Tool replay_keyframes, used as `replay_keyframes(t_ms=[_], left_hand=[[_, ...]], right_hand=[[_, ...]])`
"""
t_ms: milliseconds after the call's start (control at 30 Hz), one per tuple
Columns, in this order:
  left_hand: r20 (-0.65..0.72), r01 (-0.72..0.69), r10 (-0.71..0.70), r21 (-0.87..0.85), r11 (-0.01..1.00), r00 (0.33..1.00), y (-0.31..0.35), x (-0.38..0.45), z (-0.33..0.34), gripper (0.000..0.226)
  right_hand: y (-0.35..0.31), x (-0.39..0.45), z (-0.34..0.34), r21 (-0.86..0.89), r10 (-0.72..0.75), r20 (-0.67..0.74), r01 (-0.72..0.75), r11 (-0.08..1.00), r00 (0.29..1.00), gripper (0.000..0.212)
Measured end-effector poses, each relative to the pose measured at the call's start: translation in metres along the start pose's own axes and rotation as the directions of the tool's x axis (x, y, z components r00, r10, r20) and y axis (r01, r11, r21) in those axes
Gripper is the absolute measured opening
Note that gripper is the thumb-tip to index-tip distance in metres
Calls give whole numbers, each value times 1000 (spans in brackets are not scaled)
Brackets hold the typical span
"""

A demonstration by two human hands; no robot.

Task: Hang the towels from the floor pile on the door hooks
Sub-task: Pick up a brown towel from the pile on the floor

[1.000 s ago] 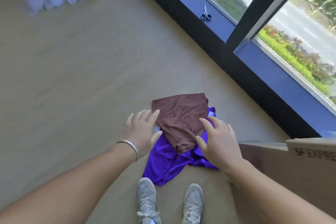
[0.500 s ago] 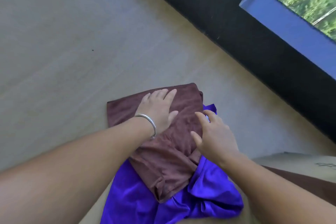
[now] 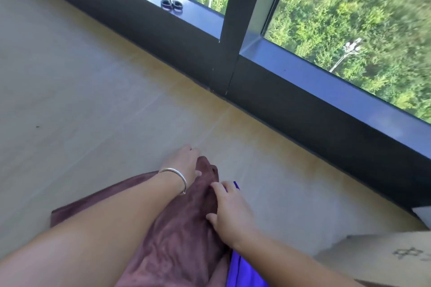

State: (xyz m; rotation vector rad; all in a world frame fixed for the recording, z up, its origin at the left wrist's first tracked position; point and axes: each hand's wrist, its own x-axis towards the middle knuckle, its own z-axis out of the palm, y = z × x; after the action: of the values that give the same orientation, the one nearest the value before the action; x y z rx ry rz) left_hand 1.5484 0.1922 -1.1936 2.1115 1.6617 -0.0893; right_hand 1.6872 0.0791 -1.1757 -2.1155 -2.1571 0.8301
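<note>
Head view, looking down at a pale wood-look floor [image 3: 81, 91], shows a rumpled brown terry towel [image 3: 184, 237] lying at about 6 o'clock in the picture, running from the lower edge up toward the centre. Under it, at roughly 5 o'clock, a bright purple towel [image 3: 245, 272] pokes out, with a small purple tip also showing just beyond the right hand. The left hand [image 3: 184, 165], with a thin silver bangle [image 3: 177, 176] on its wrist, reaches over the far end of the brown towel; its fingertips are tucked down past the cloth edge against the floor, and whether they pinch the fabric cannot be told. The right hand [image 3: 229, 212] lies just to the right of it, palm down, fingers spread and fairly straight, resting on the right edge of the brown towel without closing round it. Both forearms come in from the lower edge and cover much of the towel's near part. At 4 o'clock a tan cardboard box [image 3: 384, 256] with dark print sits at the frame's edge. Across 12 to 3 o'clock runs a dark window frame [image 3: 233, 70] with a bluish sill, and black-handled scissors [image 3: 172, 3] lie on that sill at about 12 o'clock, well apart from the towels. Green trees show through the glass.
</note>
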Motion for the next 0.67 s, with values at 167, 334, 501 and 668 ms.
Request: replay_keyframes(t_ms=[167, 334, 501, 668], left_hand=[[13, 33, -33, -29, 999, 999, 1, -8, -9, 25], [-23, -48, 46, -95, 994, 999, -8, -14, -12, 3], [-37, -3, -12, -378, 926, 999, -21, -19, -19, 7], [-120, -3, -90, -618, 786, 989, -35, -26, -27, 13]], right_hand=[[-6, -4, -4, 78, 96, -6, -95, 992, 995, 68], [-3, -3, 1, 164, 128, -43, -119, 979, 991, 53], [-1, -4, 2, 339, 178, -83, -140, 930, 981, 30], [-6, -6, 5, 447, 58, -120, 2, 894, 991, 18]])
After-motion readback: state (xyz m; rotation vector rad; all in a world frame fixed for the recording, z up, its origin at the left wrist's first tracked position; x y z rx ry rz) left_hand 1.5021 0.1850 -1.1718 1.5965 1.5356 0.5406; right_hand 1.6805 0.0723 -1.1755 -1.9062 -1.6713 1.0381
